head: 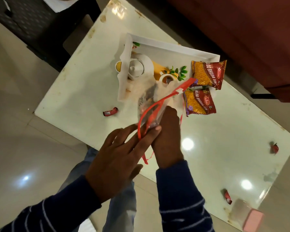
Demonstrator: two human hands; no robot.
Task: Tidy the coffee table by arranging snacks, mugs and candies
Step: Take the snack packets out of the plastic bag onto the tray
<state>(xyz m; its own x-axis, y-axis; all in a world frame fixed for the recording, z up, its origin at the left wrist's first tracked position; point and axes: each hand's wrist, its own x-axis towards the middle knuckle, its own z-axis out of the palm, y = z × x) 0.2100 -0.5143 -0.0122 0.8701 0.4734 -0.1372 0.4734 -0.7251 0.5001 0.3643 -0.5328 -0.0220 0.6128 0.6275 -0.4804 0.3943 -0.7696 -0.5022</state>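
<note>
Hands meet on clear red-zippered plastic pouch (pixel 151 104): your right hand (pixel 167 139) grips its near end, left hand (pixel 117 158) lies flat, fingers straight. Hold mouth wide; red-wrapped candy (pixel 110 111) waits left on glossy white coffee table (pixel 224 131).

Both arms reach in from the near edge, each in a dark sleeve with thin pale stripes that ends at the wrist. The left hand (pixel 119 158) is seen back-up, angled toward the far right, its fingers long, fairly straight and slightly spread, the thumb lying along the near side. Its fingertips (pixel 155 129) touch the right hand. The right hand (pixel 167 136) stands more upright just right of it, back turned to the camera and fingers pointing away. How its fingers curl on the far side is hidden, so its grip cannot be told.
</note>
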